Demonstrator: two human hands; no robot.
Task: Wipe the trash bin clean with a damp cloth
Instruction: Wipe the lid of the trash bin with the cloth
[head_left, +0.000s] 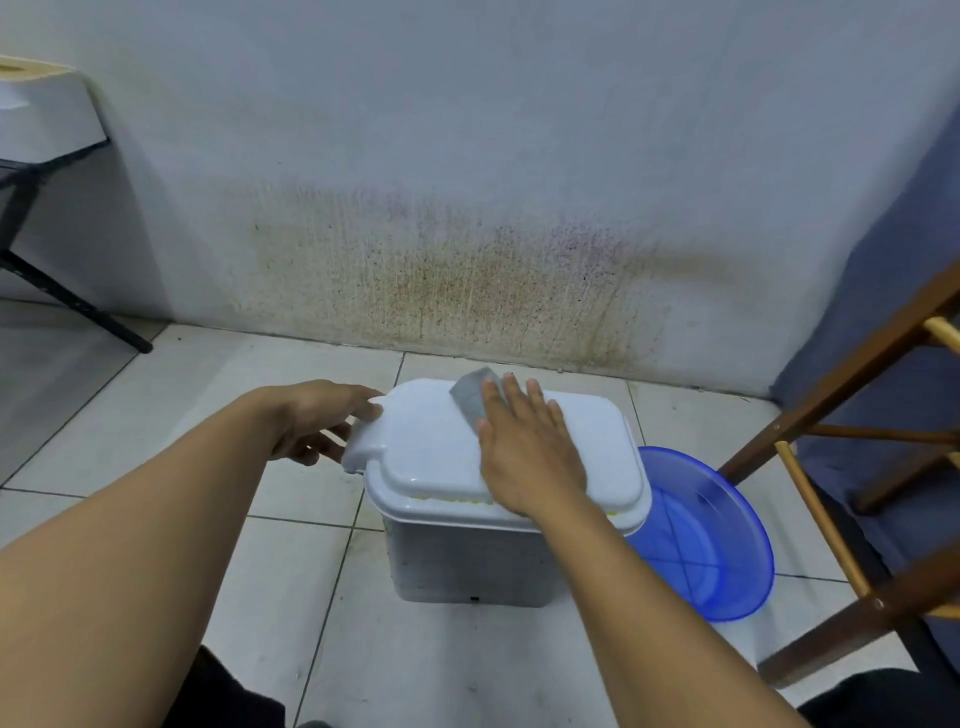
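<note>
- Bin (467, 561): on the floor by the wall, lid (431, 447) lying long left to right.
- Left hand (311, 421): grips the lid's left tab.
- Right hand (530, 452): fingers flat, pressing the cloth (467, 397) onto the lid's far right part.

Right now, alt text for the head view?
The right hand presses a grey cloth flat on the white lid of a trash bin while the left hand grips the lid's edge. A blue basin sits beside the bin on the tiled floor.
</note>
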